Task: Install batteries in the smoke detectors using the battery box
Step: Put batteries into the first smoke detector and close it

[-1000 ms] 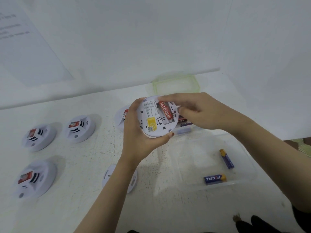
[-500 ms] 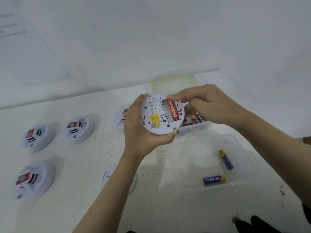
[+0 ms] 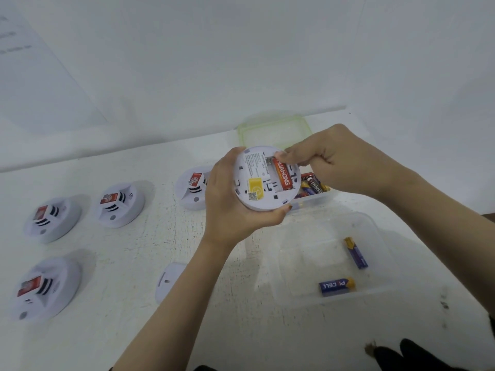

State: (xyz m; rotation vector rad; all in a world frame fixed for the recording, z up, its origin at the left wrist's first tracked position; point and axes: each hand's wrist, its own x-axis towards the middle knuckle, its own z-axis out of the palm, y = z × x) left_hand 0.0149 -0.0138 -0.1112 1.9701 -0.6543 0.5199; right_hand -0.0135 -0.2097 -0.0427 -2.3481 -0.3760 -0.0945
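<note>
Left hand [image 3: 230, 212] wraps round a white smoke detector [image 3: 257, 188], held underside-up at frame centre, fingers curled on its rim. A red battery [image 3: 284, 175] lies in the detector's open bay, w/ a yellow sticker [image 3: 255, 185] just beside the bay. Right hand [image 3: 332, 159] has its fingers curled in, thumb & forefinger tips nipping the red battery's upper end.

Containers, right half of frame: a small clear battery box [image 3: 314, 200] sits just behind & right of the held detector, partly hidden by it. Loose batteries [image 3: 312, 184] lie packed in it, black, blue & gold showing; count unclear. A green-rimmed lid [image 3: 273, 129] lies flat at top centre, behind the hands. A bigger clear tub [image 3: 302, 253] at lower right holds 2 blue-gold cells, apart from each other: angled battery [image 3: 355, 253] toward its right side, crosswise battery [image 3: 337, 286] by its near wall.

On the white table [image 3: 128, 263], left side, dome-up w/ red labels: far-left detector [image 3: 52, 219], mid-left detector [image 3: 120, 206], lower-left detector [image 3: 44, 287], plus centre detector [image 3: 191, 188] just beside the left hand. A white cover plate [image 3: 166, 282] at lower centre is partly hidden by the left forearm.
</note>
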